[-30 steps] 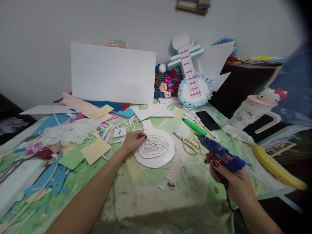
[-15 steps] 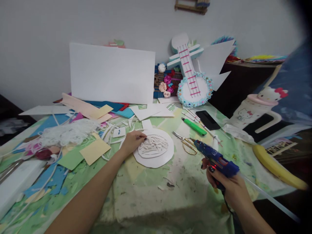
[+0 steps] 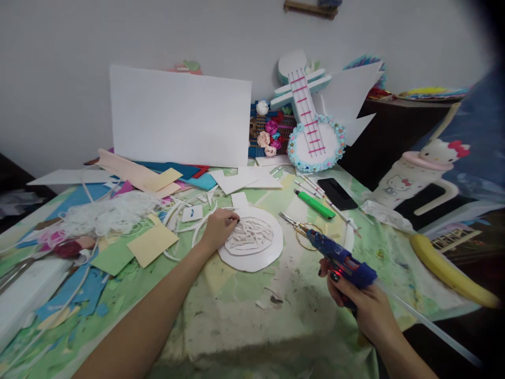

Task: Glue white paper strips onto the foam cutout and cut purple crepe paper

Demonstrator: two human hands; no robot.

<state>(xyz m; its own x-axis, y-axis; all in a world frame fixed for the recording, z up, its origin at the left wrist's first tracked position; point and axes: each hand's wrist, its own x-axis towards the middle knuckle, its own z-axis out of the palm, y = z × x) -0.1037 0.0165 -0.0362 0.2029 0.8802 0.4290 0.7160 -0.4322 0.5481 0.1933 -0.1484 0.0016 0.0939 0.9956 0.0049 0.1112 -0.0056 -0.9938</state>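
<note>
A round white foam-board piece (image 3: 252, 263) lies flat on the table, topped by a smaller disc covered in thin white strips (image 3: 250, 235). At its upper left edge, my left hand (image 3: 219, 229) has its fingers pinched together; anything between the fingertips is hidden. My right hand (image 3: 355, 297) grips a blue hot glue gun (image 3: 345, 260) with a red light on, a long clear glue stick (image 3: 437, 329) coming out of its back. The gun's nozzle points left, over the handles of gold scissors (image 3: 294, 223) lying on the table.
Behind are a green cutter (image 3: 315, 204), a black phone (image 3: 337, 193) and a decorated toy instrument (image 3: 311, 121). To the right stand a Hello Kitty tumbler (image 3: 410, 179) and a banana (image 3: 450, 271). White string (image 3: 110, 213) and paper scraps (image 3: 153, 245) cover the left side.
My right hand and the glue gun have shifted slightly left, with the nozzle now over the scissors' handles. My left hand has stayed at the disc's edge, its fingers barely moved.
</note>
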